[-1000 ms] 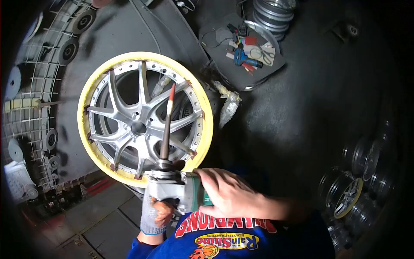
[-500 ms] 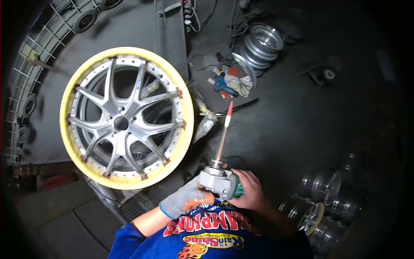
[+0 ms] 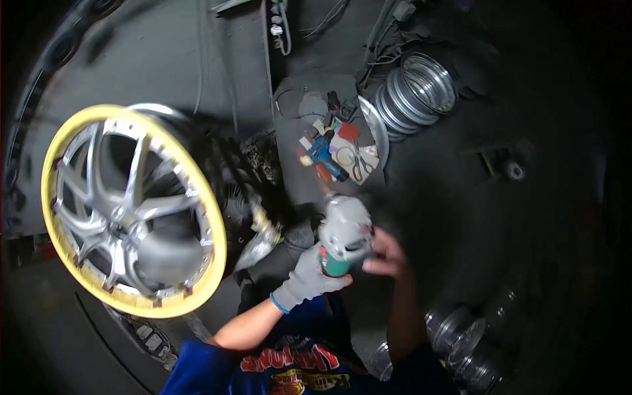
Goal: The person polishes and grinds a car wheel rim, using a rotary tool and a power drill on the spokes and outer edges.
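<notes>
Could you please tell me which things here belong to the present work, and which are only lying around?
Probably in the work:
angle grinder, held in the gloved left hand
yellow-rimmed spoked wheel

Apparently lying around:
blue power drill
silver wheel barrels
wheels at lower right

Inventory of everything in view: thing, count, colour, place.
yellow-edged wheel: 1, silver spokes, left
power tool: 1, grey head, green body, centre
foil-like piece: 1, silver and yellowish, just right of that wheel
grey surface: 1, grey, above centre
drill: 1, blue, on the grey surface
red piece: 1, red, beside the drill
small items: several, mixed colours, around the drill, many unclear
stacked rims: count unclear, silver, upper right of centre
other wheels: several, dark silvery, lower right
cables: several, greyish, top
shirt: 1, blue, red lettering, bottom
left hand: 1, grey glove, gripping the power tool
right hand: 1, bare, beside the power tool, contact unclear
</notes>
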Action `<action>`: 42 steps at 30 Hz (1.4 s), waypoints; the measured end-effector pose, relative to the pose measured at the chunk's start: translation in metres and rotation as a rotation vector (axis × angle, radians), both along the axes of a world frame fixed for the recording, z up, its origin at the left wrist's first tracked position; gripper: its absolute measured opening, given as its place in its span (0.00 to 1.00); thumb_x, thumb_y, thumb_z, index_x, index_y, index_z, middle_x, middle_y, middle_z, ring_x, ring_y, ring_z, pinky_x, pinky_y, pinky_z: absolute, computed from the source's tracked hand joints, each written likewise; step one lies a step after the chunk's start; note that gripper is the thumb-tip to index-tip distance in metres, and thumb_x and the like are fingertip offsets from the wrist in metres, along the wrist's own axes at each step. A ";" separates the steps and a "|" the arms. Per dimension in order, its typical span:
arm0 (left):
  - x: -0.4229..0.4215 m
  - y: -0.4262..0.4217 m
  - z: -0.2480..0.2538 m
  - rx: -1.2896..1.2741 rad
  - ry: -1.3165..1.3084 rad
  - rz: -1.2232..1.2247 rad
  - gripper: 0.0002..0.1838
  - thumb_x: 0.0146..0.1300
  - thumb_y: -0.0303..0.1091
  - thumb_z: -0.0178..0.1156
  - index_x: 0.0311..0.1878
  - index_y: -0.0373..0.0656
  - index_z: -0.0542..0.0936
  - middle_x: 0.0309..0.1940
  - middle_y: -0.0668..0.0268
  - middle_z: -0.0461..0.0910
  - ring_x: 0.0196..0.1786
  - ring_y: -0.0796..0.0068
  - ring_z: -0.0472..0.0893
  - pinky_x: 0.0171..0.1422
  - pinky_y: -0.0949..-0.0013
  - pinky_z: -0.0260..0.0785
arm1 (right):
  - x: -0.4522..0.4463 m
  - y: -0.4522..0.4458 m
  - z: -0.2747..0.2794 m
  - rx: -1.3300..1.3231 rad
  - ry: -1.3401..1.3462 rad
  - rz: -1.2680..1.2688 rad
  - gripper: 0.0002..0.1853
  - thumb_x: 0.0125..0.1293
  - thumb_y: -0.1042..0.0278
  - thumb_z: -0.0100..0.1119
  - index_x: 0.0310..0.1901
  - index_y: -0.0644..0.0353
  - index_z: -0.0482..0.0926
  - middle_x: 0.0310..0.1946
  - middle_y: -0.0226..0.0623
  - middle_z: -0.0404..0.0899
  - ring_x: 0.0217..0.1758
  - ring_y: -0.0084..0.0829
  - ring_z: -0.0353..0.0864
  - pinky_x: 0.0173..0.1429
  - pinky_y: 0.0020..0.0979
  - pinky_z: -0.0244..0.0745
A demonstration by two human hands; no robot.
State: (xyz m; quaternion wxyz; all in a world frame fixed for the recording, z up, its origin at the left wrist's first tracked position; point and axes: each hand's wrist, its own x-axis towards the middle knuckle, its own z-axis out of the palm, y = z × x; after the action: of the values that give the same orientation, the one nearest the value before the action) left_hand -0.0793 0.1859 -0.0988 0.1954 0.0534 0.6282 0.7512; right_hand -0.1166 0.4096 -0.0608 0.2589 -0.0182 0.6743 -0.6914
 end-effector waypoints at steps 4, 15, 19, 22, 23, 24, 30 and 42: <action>-0.072 0.049 -0.079 -0.505 -0.203 0.431 0.26 0.42 0.40 0.76 0.42 0.38 0.77 0.35 0.57 0.82 0.40 0.61 0.83 0.47 0.62 0.74 | -0.127 0.049 -0.196 0.622 0.111 -0.078 0.36 0.57 0.63 0.69 0.65 0.69 0.66 0.59 0.55 0.75 0.62 0.48 0.75 0.67 0.38 0.69; -0.091 0.035 -0.294 -1.014 -0.458 0.489 0.27 0.40 0.39 0.76 0.42 0.41 0.75 0.38 0.56 0.80 0.42 0.56 0.81 0.49 0.59 0.74 | -0.248 -0.039 -0.362 1.230 0.299 0.345 0.34 0.53 0.50 0.72 0.53 0.68 0.70 0.51 0.50 0.75 0.57 0.48 0.73 0.62 0.43 0.70; -0.052 0.026 -0.384 -0.614 -0.641 0.593 0.29 0.42 0.34 0.75 0.48 0.42 0.72 0.38 0.63 0.79 0.41 0.68 0.80 0.46 0.63 0.75 | -0.263 -0.028 -0.345 1.220 0.308 0.371 0.38 0.48 0.46 0.74 0.51 0.68 0.71 0.48 0.54 0.77 0.53 0.50 0.78 0.56 0.44 0.76; -0.067 0.029 -0.364 -0.753 -0.541 0.524 0.29 0.45 0.34 0.74 0.50 0.42 0.72 0.38 0.61 0.78 0.41 0.67 0.80 0.45 0.62 0.75 | -0.277 -0.003 -0.308 1.063 0.236 0.424 0.38 0.47 0.52 0.73 0.56 0.68 0.71 0.50 0.57 0.78 0.53 0.53 0.80 0.56 0.43 0.77; -0.089 0.031 -0.335 -0.881 -0.468 0.447 0.29 0.46 0.37 0.73 0.50 0.42 0.72 0.39 0.58 0.78 0.42 0.62 0.81 0.45 0.60 0.75 | -0.275 0.007 -0.297 1.023 0.194 0.426 0.39 0.47 0.55 0.73 0.60 0.68 0.71 0.54 0.58 0.77 0.55 0.53 0.80 0.56 0.41 0.77; -0.117 0.030 -0.295 -1.114 -0.453 0.325 0.32 0.44 0.40 0.74 0.53 0.41 0.73 0.43 0.52 0.77 0.46 0.52 0.80 0.50 0.55 0.75 | -0.273 0.014 -0.275 0.879 0.153 0.403 0.39 0.49 0.55 0.73 0.60 0.68 0.71 0.53 0.56 0.78 0.55 0.52 0.80 0.56 0.42 0.77; -0.114 0.039 -0.315 -1.143 -0.468 0.333 0.38 0.43 0.44 0.76 0.58 0.41 0.72 0.47 0.48 0.76 0.52 0.46 0.77 0.56 0.51 0.73 | -0.190 0.043 -0.134 0.212 0.019 0.178 0.25 0.59 0.73 0.64 0.59 0.63 0.73 0.48 0.38 0.80 0.49 0.32 0.80 0.56 0.36 0.74; -0.157 0.041 -0.273 -1.318 -0.553 0.089 0.47 0.46 0.58 0.71 0.67 0.46 0.65 0.57 0.55 0.73 0.61 0.51 0.74 0.59 0.49 0.70 | -0.092 0.064 -0.079 0.416 -0.121 -0.188 0.14 0.57 0.81 0.65 0.46 0.62 0.79 0.42 0.32 0.81 0.40 0.26 0.80 0.48 0.31 0.76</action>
State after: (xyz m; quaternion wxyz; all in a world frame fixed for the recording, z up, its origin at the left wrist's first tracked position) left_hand -0.2366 0.2274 -0.3719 0.3083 -0.2939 0.8804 0.2085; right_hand -0.2089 0.4736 -0.1396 0.2315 0.1398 0.7842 -0.5585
